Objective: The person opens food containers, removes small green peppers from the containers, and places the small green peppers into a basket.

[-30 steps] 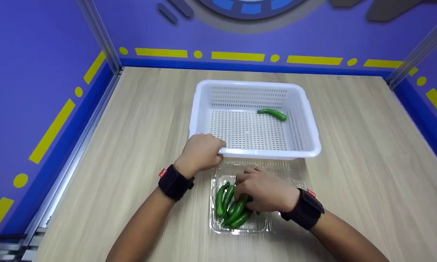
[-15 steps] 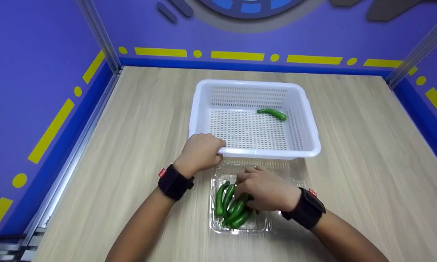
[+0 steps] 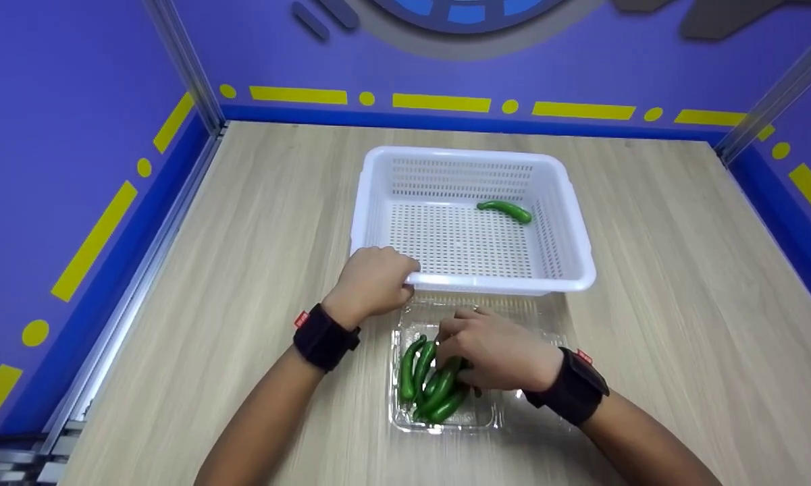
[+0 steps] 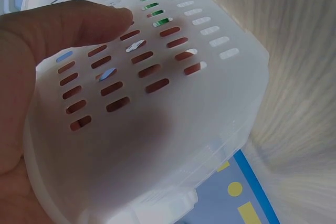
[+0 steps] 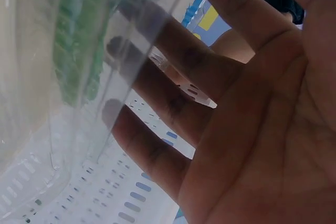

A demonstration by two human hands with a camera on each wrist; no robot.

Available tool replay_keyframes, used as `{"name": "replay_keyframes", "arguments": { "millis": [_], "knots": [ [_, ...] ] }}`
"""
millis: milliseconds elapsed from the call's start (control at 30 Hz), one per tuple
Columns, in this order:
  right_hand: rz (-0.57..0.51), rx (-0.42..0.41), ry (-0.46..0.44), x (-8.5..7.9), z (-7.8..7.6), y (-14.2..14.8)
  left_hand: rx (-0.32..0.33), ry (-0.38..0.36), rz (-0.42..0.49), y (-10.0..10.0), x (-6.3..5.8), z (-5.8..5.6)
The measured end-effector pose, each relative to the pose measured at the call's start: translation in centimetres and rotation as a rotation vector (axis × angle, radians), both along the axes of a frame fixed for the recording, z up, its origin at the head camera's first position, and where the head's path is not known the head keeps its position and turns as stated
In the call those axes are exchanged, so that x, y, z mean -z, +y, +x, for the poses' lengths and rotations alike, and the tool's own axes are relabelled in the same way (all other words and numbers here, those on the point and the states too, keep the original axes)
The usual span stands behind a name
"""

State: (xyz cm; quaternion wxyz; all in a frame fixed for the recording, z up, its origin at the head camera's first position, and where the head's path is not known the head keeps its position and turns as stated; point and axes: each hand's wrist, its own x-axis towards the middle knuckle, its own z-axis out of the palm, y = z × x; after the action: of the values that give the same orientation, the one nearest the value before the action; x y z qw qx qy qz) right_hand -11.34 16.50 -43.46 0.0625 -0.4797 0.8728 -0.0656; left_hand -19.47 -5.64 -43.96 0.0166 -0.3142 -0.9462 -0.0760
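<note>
My left hand grips the near rim of a white perforated basket, its thumb below the rim outside. In the left wrist view the thumb lies along the slotted outer wall. One green chili pepper rests in the basket, toward the right. My right hand reaches down into a clear plastic box with bent fingers, over several green chili peppers. In the right wrist view three fingers spread behind the clear plastic. The index fingertip and thumb tip are hidden; I cannot tell whether they pinch a pepper.
The box's clear lid stretches back to the basket's near side. Basket and box stand on a wood-grain table. Blue-purple panels with yellow marks wall off the back and both sides, with metal posts at the corners.
My right wrist has shifted very slightly to the right. The left hand, the basket and the peppers have stayed in place.
</note>
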Motion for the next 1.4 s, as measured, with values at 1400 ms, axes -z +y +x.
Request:
{"name": "replay_keyframes", "arguments": {
  "millis": [1400],
  "knots": [
    [-0.270,0.116,0.110,-4.1,-1.7,3.7,0.010,-0.004,0.022,-0.1,0.1,0.0]
  ]
}}
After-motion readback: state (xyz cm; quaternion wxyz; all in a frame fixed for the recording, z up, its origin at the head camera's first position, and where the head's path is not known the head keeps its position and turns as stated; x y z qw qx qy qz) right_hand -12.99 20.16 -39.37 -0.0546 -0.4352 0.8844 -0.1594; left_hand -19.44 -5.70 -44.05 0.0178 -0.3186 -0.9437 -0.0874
